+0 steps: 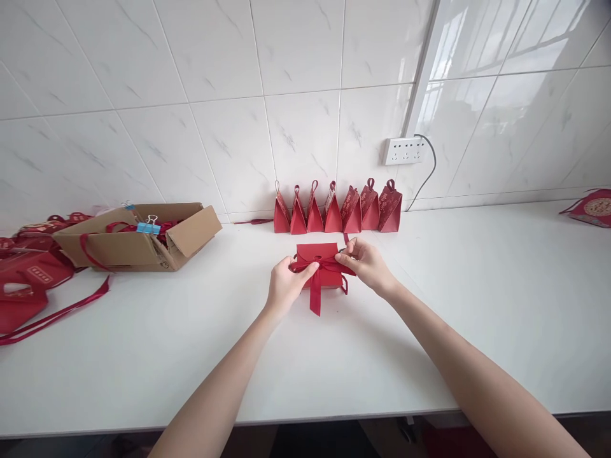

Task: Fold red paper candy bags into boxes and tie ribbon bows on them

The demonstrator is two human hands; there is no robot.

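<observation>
A small red gift box (329, 278) lies on the white table in front of me, with a dark red ribbon (316, 299) looped into a bow across its front. My left hand (286, 283) is at the box's left side, thumb and fingers pinched on the ribbon near the knot. At the upper right of the box, my right hand (365, 262) pinches the ribbon's right part between thumb and forefinger. One ribbon tail hangs down over the box's front edge onto the table. The fingers partly cover the bow.
Several red triangular boxes (352, 213) with loops stand in a row along the tiled wall. At left are an open cardboard box (128, 251) with blue binder clips, red boxes (35, 267) and loose ribbon (62, 312). A power strip (405, 151) is on the wall; another red box (592, 208) lies far right.
</observation>
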